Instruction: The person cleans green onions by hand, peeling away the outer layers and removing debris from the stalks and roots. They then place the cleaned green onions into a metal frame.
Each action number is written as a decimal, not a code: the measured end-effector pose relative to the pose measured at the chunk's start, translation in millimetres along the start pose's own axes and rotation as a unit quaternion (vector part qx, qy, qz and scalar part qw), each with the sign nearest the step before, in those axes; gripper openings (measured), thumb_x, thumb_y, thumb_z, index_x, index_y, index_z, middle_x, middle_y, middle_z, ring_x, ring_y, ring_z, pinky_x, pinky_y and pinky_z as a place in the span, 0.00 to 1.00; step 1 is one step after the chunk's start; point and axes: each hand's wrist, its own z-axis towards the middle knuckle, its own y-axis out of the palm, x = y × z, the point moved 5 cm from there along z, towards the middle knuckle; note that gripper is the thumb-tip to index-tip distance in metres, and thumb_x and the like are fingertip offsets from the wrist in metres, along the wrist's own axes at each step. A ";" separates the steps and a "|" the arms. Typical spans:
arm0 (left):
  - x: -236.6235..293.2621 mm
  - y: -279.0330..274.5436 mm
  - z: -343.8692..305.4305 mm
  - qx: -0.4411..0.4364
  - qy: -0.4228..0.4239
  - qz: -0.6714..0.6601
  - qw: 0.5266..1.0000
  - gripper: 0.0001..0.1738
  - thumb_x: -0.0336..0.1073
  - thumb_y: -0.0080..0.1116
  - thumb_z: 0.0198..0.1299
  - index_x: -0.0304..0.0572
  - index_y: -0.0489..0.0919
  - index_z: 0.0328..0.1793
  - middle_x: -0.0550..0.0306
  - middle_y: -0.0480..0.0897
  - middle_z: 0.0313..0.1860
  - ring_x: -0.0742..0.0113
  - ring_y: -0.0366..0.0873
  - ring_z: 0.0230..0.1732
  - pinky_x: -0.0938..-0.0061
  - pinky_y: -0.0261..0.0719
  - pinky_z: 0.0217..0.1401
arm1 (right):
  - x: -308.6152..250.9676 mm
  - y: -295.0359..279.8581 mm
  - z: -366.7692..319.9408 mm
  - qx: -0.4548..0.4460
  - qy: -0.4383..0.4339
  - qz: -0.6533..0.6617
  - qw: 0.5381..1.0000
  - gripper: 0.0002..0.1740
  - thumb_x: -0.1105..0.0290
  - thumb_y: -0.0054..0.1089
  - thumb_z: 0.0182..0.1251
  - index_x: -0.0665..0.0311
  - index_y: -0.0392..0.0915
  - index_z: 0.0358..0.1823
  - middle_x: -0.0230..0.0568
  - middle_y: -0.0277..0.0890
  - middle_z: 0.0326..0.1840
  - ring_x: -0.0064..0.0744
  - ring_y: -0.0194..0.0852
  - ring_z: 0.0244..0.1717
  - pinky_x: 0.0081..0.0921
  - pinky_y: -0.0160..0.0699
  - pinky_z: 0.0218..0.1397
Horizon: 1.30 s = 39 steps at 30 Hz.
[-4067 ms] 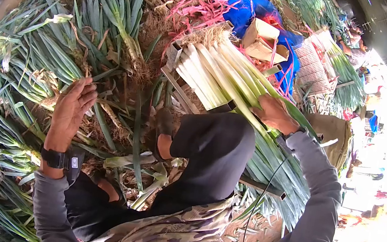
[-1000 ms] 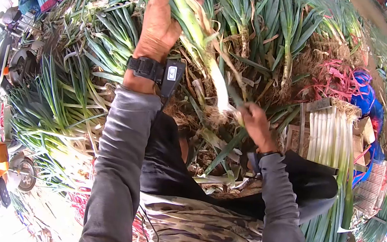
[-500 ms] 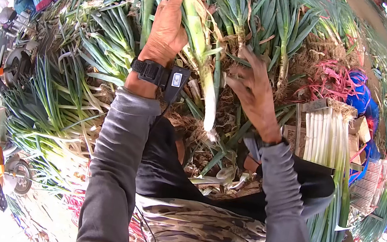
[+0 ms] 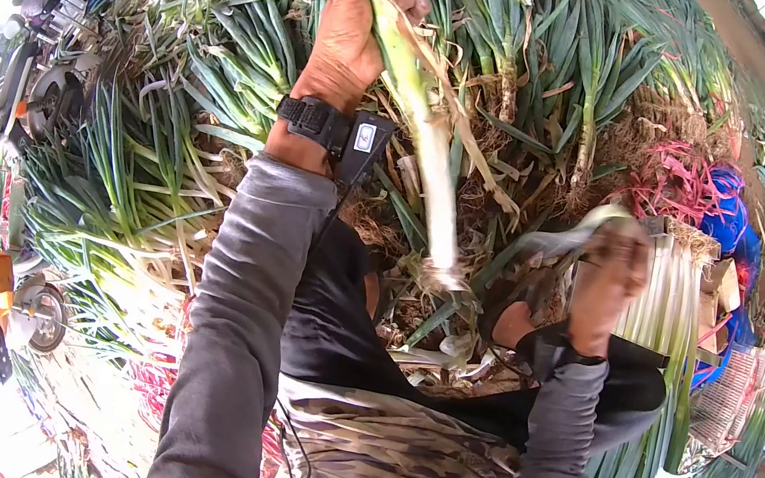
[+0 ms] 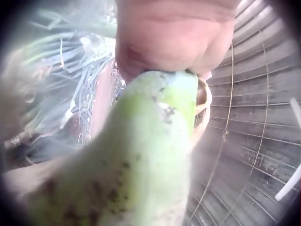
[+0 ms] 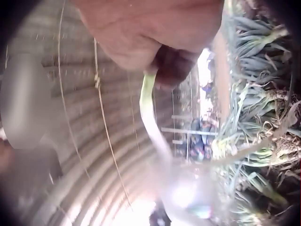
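Heaps of untrimmed leeks [image 4: 230, 65] cover the ground in the head view, with parked scooters [image 4: 34, 104] at the left edge and red ties [image 4: 674, 170] at the right.

Head view:
- The left hand [image 4: 356, 25] is raised, its fingers wrapped round the green upper part of one leek [image 4: 432, 177].
- That leek hangs down, with its white shank and root end pointing toward the person's lap.
- The right hand [image 4: 609, 275] is well off to the right of the leek, blurred, closed on a pale strip of outer leaf [image 4: 574, 231].
- Just behind that hand is a stack of cleaned leeks [image 4: 669, 294].

Left wrist view:
- The left hand [image 5: 174, 37] is clamped on the green stalk of the leek [image 5: 155, 155], which fills the frame, out of focus.
- A corrugated roof [image 5: 263, 94] is behind.

Right wrist view:
- The right hand [image 6: 155, 28] pinches the thin pale-green strip of outer leaf [image 6: 148, 108] between fingertips, and the strip trails away from it.
- More leeks lie at the right.
- It cannot be told whether the strip is fully detached.

Judged step: stripping the dirty outer skin off the held leek, at or near the end of one pull. The shank looks mostly clean.

The next move likely calls for letting go of the strip away from the cleaned stack. The right hand would then need to come back to the shank while the left holds the leek steady.
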 end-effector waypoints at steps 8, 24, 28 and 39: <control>-22.6 29.8 -18.2 0.014 0.006 0.105 0.994 0.25 0.46 0.71 0.65 0.40 0.76 0.60 0.52 0.83 0.46 0.58 0.86 0.44 0.58 0.89 0.45 | -16.0 60.3 -11.5 -0.299 -0.108 -0.146 0.937 0.24 0.66 0.70 0.68 0.62 0.77 0.62 0.47 0.76 0.59 0.52 0.82 0.52 0.41 0.85 0.54; -42.6 50.1 -21.1 -0.052 -0.089 0.030 0.994 0.41 0.56 0.66 0.67 0.37 0.65 0.75 0.51 0.81 0.55 0.59 0.82 0.51 0.61 0.84 0.59 | -18.3 171.3 64.3 -0.277 -0.014 0.002 0.961 0.13 0.72 0.68 0.67 0.70 0.79 0.48 0.46 0.83 0.40 0.31 0.85 0.38 0.28 0.84 0.41; -58.1 29.1 -14.5 -0.077 -0.081 0.136 0.984 0.34 0.42 0.67 0.69 0.40 0.68 0.76 0.52 0.79 0.63 0.56 0.79 0.63 0.58 0.78 0.69 | -31.0 170.5 70.9 -0.283 -0.028 0.123 0.951 0.11 0.73 0.68 0.69 0.73 0.78 0.47 0.39 0.82 0.38 0.22 0.80 0.38 0.21 0.82 0.39; -67.8 52.3 -21.6 -0.045 -0.100 0.082 0.991 0.28 0.26 0.62 0.67 0.37 0.66 0.71 0.43 0.81 0.57 0.52 0.83 0.53 0.60 0.84 0.59 | -3.8 124.0 28.3 -0.218 0.144 0.490 0.831 0.09 0.72 0.63 0.74 0.58 0.80 0.53 0.29 0.85 0.49 0.24 0.82 0.52 0.28 0.82 0.56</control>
